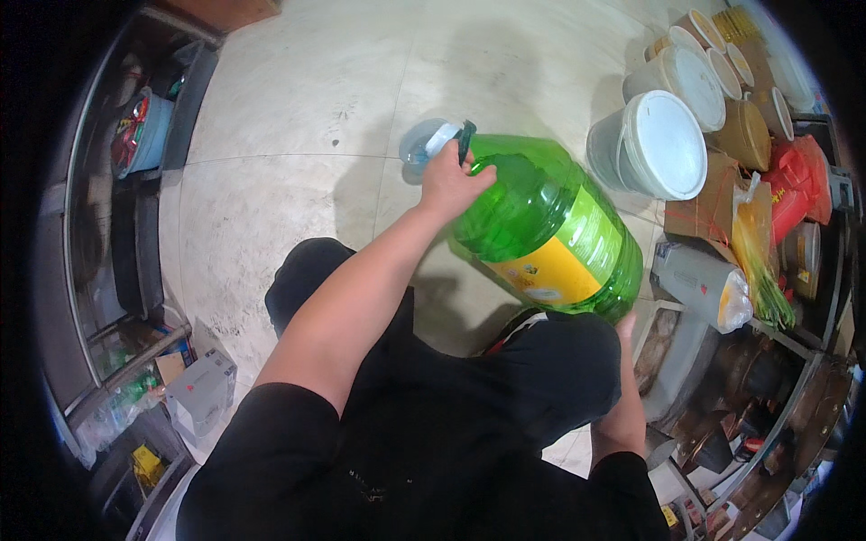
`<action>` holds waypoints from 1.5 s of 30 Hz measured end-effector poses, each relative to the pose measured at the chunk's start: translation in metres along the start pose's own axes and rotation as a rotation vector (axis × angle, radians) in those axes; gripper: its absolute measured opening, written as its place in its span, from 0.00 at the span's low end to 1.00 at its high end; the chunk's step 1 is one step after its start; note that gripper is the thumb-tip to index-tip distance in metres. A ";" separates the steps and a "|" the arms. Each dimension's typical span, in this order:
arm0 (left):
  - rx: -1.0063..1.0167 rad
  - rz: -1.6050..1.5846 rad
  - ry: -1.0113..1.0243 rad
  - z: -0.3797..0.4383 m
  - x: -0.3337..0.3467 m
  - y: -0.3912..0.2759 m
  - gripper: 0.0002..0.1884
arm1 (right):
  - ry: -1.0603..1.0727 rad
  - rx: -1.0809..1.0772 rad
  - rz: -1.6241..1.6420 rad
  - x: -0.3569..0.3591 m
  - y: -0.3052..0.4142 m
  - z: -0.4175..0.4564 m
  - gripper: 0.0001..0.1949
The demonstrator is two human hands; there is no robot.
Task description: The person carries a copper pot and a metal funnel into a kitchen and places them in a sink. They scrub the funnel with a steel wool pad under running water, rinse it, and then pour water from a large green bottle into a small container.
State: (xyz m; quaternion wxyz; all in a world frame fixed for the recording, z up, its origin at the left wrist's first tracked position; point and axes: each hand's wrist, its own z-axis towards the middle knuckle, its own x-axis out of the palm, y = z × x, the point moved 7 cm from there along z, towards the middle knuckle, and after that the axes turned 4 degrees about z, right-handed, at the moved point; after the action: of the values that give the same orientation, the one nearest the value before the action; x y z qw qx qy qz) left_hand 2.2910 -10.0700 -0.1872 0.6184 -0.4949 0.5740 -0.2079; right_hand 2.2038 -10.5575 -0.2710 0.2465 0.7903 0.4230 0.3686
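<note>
A large green plastic jug (521, 203) with a yellow and green label lies tilted above the floor, its neck towards the left. Around the dark handle at the neck closes my left hand (454, 174). Only a bit of my right hand (626, 326) shows at the jug's base, on the right; its fingers are hidden behind the jug and my knee. Just beyond the jug's white neck, a small clear container (414, 145) stands on the tiled floor (284, 135). From this angle I cannot tell whether liquid is flowing.
Lidded white buckets (666, 145) stand at the right, beside a cardboard box (700, 203), a red plastic bag (798, 182) and bagged green onions (758, 257). A grey carton (697, 284) lies below them. Shelving with a blue bucket (152, 132) runs along the left, above another grey carton (203, 392).
</note>
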 end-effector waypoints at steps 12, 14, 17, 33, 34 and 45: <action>-0.037 0.013 -0.027 0.002 -0.005 0.006 0.21 | -0.135 0.104 0.087 0.006 -0.005 -0.022 0.34; -0.039 -0.009 -0.035 0.000 -0.003 0.006 0.21 | -0.135 0.107 0.095 0.003 -0.006 -0.024 0.33; -0.052 -0.023 -0.004 -0.002 -0.001 0.010 0.20 | -0.134 0.109 0.115 -0.001 -0.008 -0.027 0.33; 0.042 0.019 -0.101 -0.017 0.007 -0.007 0.17 | -0.102 0.130 0.193 -0.016 -0.015 -0.026 0.31; 0.039 0.011 -0.099 -0.018 0.008 -0.007 0.17 | -0.101 0.134 0.195 -0.015 -0.016 -0.024 0.31; -0.105 -0.144 -0.034 -0.033 0.010 -0.005 0.17 | -0.071 0.123 0.221 -0.005 -0.014 -0.032 0.29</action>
State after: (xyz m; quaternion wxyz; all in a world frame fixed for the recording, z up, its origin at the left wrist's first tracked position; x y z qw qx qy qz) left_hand 2.2650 -10.0926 -0.1836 0.5845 -0.5701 0.5366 -0.2130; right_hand 2.1700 -10.5516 -0.2632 0.1702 0.8582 0.3460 0.3388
